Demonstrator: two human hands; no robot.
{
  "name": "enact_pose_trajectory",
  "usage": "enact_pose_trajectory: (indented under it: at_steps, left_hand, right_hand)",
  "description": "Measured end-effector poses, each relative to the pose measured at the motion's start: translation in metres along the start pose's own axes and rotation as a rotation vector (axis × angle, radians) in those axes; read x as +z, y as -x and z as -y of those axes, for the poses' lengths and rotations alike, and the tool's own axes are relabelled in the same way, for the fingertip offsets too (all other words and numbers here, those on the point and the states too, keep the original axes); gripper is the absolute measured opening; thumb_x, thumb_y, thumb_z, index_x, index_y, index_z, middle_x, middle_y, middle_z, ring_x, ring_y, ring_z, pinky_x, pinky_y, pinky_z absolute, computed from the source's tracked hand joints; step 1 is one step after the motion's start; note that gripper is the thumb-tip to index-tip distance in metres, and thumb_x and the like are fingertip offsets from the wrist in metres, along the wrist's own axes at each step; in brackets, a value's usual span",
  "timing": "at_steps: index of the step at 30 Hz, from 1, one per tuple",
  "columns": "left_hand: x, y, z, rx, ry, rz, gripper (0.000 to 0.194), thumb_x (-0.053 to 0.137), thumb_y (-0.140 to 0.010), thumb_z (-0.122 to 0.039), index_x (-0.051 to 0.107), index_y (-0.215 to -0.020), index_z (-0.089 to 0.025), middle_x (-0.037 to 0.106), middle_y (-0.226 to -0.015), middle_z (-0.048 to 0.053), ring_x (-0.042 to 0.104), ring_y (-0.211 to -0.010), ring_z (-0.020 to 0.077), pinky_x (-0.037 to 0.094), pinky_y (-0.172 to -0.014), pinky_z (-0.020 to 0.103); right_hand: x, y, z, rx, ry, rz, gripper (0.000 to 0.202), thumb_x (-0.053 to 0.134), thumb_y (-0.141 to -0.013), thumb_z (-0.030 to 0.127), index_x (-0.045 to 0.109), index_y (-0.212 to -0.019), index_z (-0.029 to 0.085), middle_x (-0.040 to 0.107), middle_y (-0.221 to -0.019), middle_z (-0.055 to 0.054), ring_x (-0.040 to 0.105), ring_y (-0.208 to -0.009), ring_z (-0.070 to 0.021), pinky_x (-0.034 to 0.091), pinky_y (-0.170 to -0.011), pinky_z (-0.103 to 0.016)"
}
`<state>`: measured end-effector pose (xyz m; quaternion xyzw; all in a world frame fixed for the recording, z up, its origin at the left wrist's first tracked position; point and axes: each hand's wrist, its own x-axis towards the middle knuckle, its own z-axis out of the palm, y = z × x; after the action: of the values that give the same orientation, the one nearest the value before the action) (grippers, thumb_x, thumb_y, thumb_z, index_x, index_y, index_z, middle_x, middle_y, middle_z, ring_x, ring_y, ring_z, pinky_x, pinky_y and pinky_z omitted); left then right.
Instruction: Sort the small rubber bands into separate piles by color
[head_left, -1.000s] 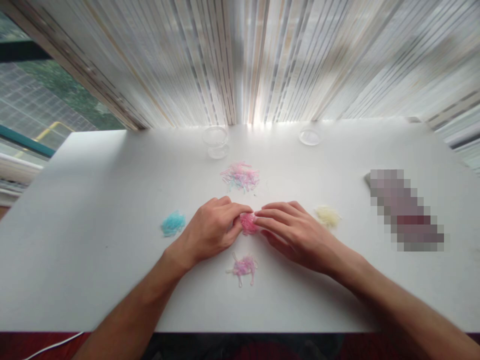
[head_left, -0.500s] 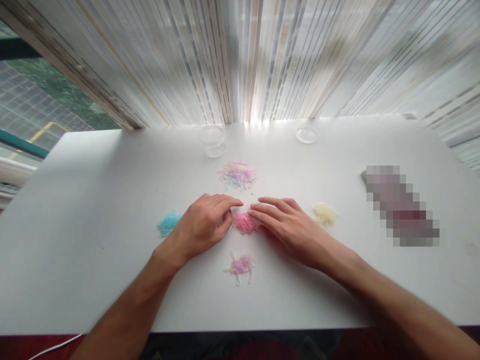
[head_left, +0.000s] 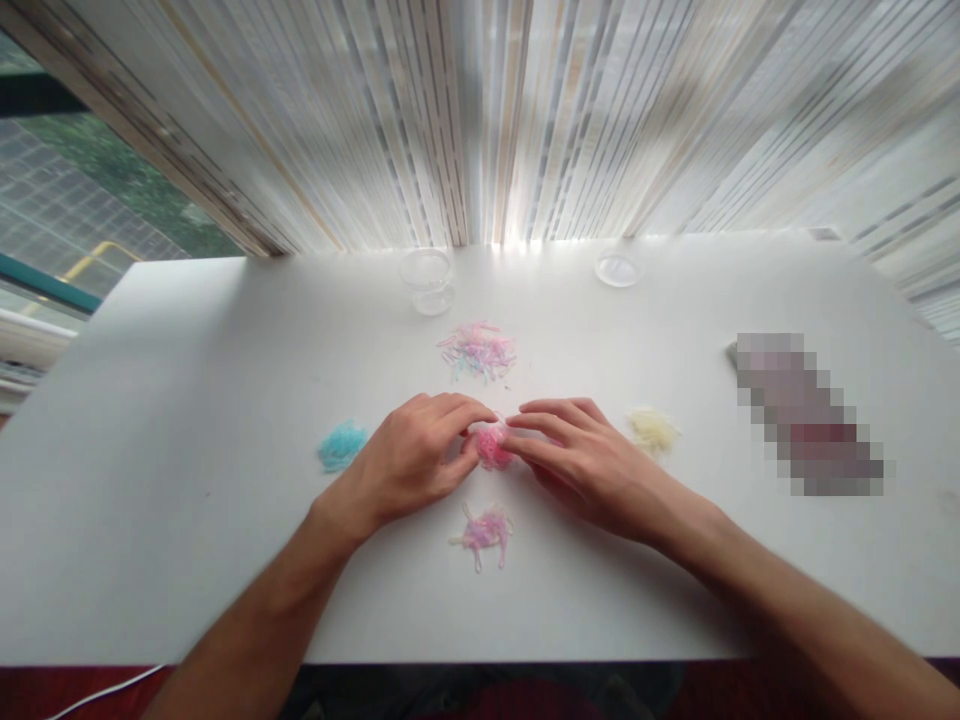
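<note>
A small heap of pink rubber bands lies at the middle of the white table, between my hands. My left hand curves in from the left, its thumb and forefinger apart at the heap's edge. From the other side my right hand reaches over, fingers stretched, the tips touching or just above the pink bands. A lilac heap of bands sits nearer me. Farther away lies a mixed pastel heap. Blue bands are by my left wrist, and pale yellow bands beyond my right hand.
Clear round plastic containers stand at the back near the striped curtain. Another clear round piece lies to their right. A pixelated oblong object rests on the right side. A white cable runs below the table's front edge.
My left hand has moved slightly right, closer to the pink heap, and its fingertips are nearer the right hand's. The right fingers have shifted slightly over the heap. The view has shifted a little.
</note>
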<state>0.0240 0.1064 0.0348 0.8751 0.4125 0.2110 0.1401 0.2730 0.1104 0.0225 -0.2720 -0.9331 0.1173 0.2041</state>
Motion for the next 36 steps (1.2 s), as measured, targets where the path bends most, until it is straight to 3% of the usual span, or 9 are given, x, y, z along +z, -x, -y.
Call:
enact_pose_trajectory:
  at_steps: [6,14,23,29,36]
  left_hand:
    - [0.002,-0.001,-0.002,0.038,-0.024,-0.003,0.019,0.070,-0.094,-0.026,0.068,-0.112,-0.021,0.077,-0.112,0.004,0.069,-0.102,0.0231,0.052,-0.088,0.038]
    - [0.011,-0.003,-0.006,0.031,-0.123,-0.076,0.010,0.068,-0.097,-0.029,0.071,-0.101,-0.020,0.078,-0.104,0.003,0.069,-0.094,0.0224,0.049,-0.080,0.037]
    - [0.011,-0.004,-0.006,0.004,-0.139,-0.080,0.008,0.065,-0.097,-0.025,0.072,-0.095,-0.021,0.079,-0.102,0.003,0.069,-0.091,0.0216,0.046,-0.077,0.035]
    - [0.010,-0.003,-0.007,0.010,-0.150,-0.086,0.011,0.063,-0.099,-0.025,0.072,-0.098,-0.021,0.079,-0.101,0.003,0.068,-0.089,0.0213,0.046,-0.077,0.035]
    - [0.004,-0.004,0.000,0.016,-0.133,-0.250,0.017,0.054,-0.102,-0.016,0.071,-0.105,-0.017,0.079,-0.099,0.005,0.070,-0.089,0.0210,0.051,-0.080,0.035]
  right_hand:
    - [0.001,-0.001,-0.002,0.026,0.007,-0.043,0.029,0.049,-0.104,0.012,0.064,-0.129,0.015,0.074,-0.125,-0.011,0.062,-0.122,-0.0269,0.047,-0.099,-0.043]
    - [0.001,-0.002,-0.003,0.065,0.077,0.078,0.035,0.047,-0.105,0.011,0.061,-0.137,0.014,0.065,-0.142,-0.013,0.051,-0.137,-0.0306,0.045,-0.103,-0.047]
    - [0.000,0.001,-0.003,0.065,0.026,-0.016,0.035,0.051,-0.102,0.008,0.065,-0.132,0.020,0.072,-0.131,-0.010,0.060,-0.129,-0.0290,0.046,-0.100,-0.047]
    - [-0.002,-0.001,-0.002,0.058,0.031,-0.109,0.029,0.047,-0.104,0.009,0.065,-0.125,0.014,0.076,-0.120,-0.011,0.065,-0.118,-0.0271,0.047,-0.095,-0.043]
    - [-0.006,0.000,-0.001,-0.010,0.017,-0.135,0.017,0.053,-0.102,0.014,0.066,-0.113,0.016,0.075,-0.102,-0.010,0.065,-0.098,-0.0247,0.048,-0.082,-0.038]
